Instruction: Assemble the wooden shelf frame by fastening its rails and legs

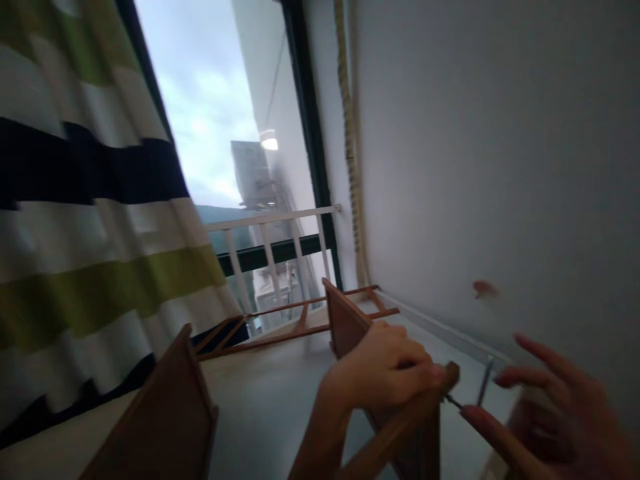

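Wall (500, 133), pale and bare, fills the right half of the view, and a striped curtain (85, 200) in white, dark blue and green hangs down the left side. Between them a tall window (220, 120) shows cloudy sky, a white railing (273, 230) and blurred buildings outside. A ribbed hose (350, 133) runs down the wall's corner beside the dark window frame. Below lies a light grey floor (260, 393). On it, near the window, rests a slatted wooden frame (295, 320). A brown wooden panel (165, 413) rises at the lower left, well apart from the hands.

In the lower middle a wooden furniture piece (395, 427), with a flat board and a rail that ends in a rounded tip, stands tilted. The left hand (385, 373) is closed over its upper edge, fingers wrapped around the wood close to the rail's tip. Just beside that tip a thin bent metal key (477, 390) sticks out of the rail's end, its short arm towards the wood and its long arm pointing up. The right hand (550, 407), blurred, hovers next to the key with fingers spread and loosely curved; the lower fingertip lies just beneath it, but contact cannot be told. A small reddish mark (484, 289) sits on the wall above.
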A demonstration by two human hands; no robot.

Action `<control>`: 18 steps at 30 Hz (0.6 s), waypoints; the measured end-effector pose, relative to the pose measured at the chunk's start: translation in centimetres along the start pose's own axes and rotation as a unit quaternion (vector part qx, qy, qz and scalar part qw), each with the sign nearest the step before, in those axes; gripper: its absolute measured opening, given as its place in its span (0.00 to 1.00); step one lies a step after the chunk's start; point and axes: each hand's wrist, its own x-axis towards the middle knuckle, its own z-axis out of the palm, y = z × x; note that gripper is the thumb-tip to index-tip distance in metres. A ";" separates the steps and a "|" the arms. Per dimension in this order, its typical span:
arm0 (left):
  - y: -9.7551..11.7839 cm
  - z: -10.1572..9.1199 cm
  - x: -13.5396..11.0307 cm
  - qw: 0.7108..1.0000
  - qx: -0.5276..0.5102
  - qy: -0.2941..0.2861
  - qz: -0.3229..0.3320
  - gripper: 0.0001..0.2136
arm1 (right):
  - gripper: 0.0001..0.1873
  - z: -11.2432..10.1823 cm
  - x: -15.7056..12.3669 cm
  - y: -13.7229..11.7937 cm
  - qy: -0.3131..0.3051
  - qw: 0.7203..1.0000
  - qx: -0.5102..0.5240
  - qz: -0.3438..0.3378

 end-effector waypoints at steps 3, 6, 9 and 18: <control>0.3 -0.6 0.1 1.000 -0.006 -0.029 0.008 0.17 | 0.24 -0.7 -0.2 -0.7 -0.036 0.994 -0.067 -0.072; 0.5 -0.6 0.2 0.999 -0.023 -0.034 -0.010 0.19 | 0.22 -0.9 -0.6 -0.9 -0.047 0.984 -0.137 -0.100; 0.4 -0.5 0.1 0.999 -0.029 -0.035 -0.017 0.19 | 0.20 -1.0 -1.6 -0.6 -0.050 0.975 -0.177 -0.122; 0.4 -0.4 0.1 0.998 -0.046 -0.038 -0.017 0.18 | 0.18 0.6 -3.7 -0.4 -0.172 0.948 -0.168 -0.209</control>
